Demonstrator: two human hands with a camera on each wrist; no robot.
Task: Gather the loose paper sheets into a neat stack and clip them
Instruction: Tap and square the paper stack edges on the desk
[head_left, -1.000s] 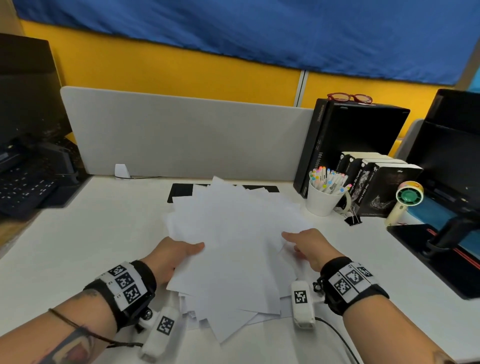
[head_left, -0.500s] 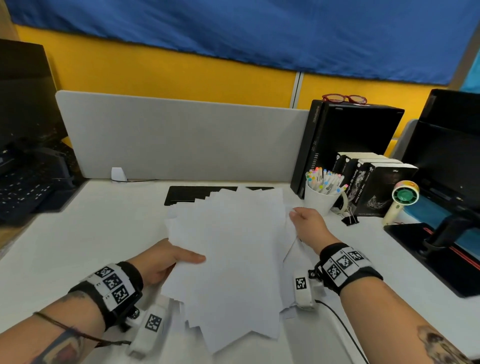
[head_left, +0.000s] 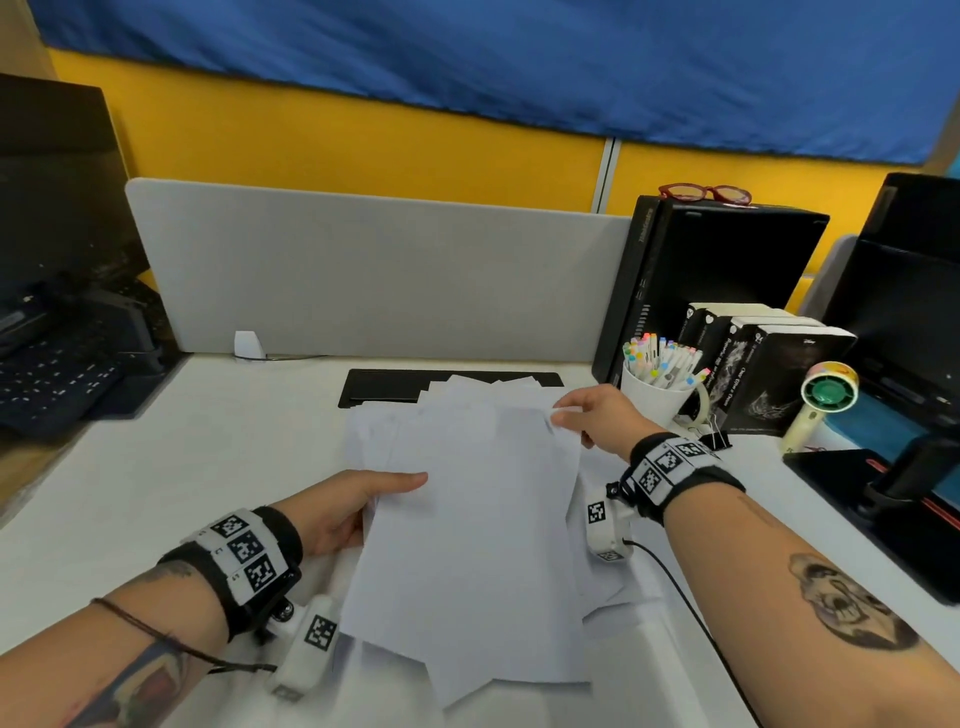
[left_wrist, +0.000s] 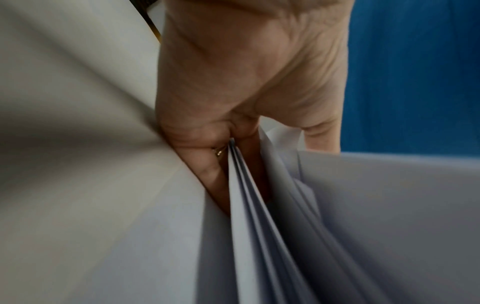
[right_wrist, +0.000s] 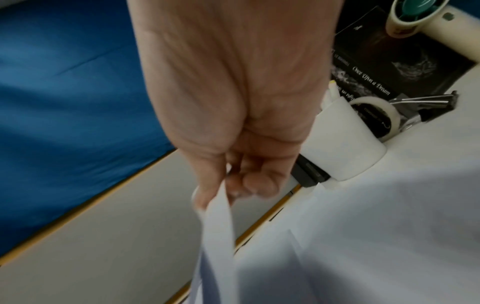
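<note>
White paper sheets lie fanned on the counter; left hand grips their left edge, thumb on top, right hand pinches a far-right corner, binder clip near the mug

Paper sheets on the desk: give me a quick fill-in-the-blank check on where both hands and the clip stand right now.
1. The left hand grips the paper sheets with its ____ on top.
2. The right hand pinches the sheets' far right ____.
3. The black binder clip lies on the desk beside the white ____ of markers.

Missing words: thumb; corner; mug
</note>
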